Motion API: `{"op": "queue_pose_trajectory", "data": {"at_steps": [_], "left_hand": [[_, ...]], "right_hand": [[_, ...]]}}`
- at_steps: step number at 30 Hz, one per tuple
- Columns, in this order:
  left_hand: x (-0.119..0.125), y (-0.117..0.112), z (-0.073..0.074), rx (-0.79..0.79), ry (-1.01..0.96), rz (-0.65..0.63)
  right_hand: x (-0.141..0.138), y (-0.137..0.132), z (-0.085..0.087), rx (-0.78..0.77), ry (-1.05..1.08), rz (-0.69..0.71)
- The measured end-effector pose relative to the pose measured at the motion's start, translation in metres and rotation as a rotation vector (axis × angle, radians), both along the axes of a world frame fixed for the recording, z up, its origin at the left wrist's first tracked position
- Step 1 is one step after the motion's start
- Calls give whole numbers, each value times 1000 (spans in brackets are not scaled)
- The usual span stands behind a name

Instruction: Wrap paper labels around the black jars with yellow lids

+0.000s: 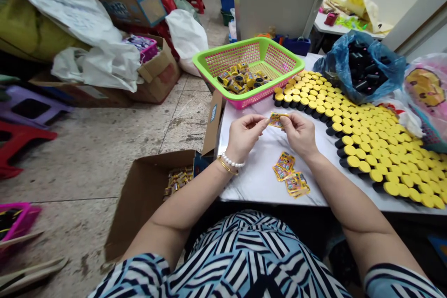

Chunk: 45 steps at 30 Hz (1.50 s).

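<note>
yellow-capped black tubes point(363, 149) crowd the marble table point(251, 181) beside the left hand point(246, 137) and right hand point(300, 135), both pinching a sachet point(278, 120).

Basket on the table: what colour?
Basket: lime-green rim, pink mesh sides; shows best in the head view.

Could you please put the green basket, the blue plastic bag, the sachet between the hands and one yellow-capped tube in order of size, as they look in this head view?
1. Green basket
2. Blue plastic bag
3. Printed sachet and yellow-capped tube: these look alike, so unranked.
</note>
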State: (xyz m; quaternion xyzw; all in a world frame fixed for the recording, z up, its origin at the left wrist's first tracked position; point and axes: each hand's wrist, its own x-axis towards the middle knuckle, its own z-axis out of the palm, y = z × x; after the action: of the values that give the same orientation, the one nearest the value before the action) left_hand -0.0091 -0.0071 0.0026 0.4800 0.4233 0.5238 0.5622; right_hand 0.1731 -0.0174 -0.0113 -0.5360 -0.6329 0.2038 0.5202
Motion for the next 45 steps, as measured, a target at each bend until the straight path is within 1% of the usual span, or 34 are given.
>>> {"op": "queue_pose_trajectory", "data": {"at_steps": [6,10,15,17,20,22,26,29,30,32,33,34,35,37,38,39,40,41,43,45], "left_hand": [[-1,2,-4,76,-15,14],[-2,3,-6,115,-5,39],[-3,5,-6,136,-13,14],[-3,6,-4,105,-18,-10],[-4,6,-1,28,-21,-92],[-4,6,0,15,-25,-120],[-3,4,0,54,-29,-77],[-2,3,0,27,-36,-55],[-3,3,-1,10,-35,-62],[-3,4,-2,-28,-38,-86],[-3,4,-3,-47,-44,-100],[-3,5,-4,-67,-56,-113],[-3,6,-6,-89,-72,-127],[-2,8,-8,-144,-108,-162],[-2,9,-9,-179,-124,-183],[-2,10,-10,-218,-142,-207],[-2,12,-11,-258,-164,-234],[-2,14,-11,-294,-191,-264],[-3,18,-13,-355,-258,-328],[-4,22,-14,-409,-335,-370]], "right_hand": [[-1,-1,-2,-6,-56,11],[-1,-1,-3,-20,-49,9],[-3,-1,-4,-29,-49,45],[-3,-2,-3,-27,-42,52],[-3,-3,0,-7,-48,62],[-4,-4,3,9,-77,80],[-7,-7,4,51,-153,88],[-10,-8,5,70,-182,82],[-9,-8,5,71,-190,100],[-2,-5,9,73,-226,155],[6,-2,11,84,-259,151],[16,2,14,104,-308,104],[29,6,16,131,-371,6],[58,15,18,173,-532,-298],[72,20,17,160,-617,-441],[85,24,14,119,-699,-540],[95,28,10,64,-772,-605],[103,32,6,9,-834,-636],[111,38,-3,-58,-930,-640],[111,40,-10,-55,-990,-623]]}}
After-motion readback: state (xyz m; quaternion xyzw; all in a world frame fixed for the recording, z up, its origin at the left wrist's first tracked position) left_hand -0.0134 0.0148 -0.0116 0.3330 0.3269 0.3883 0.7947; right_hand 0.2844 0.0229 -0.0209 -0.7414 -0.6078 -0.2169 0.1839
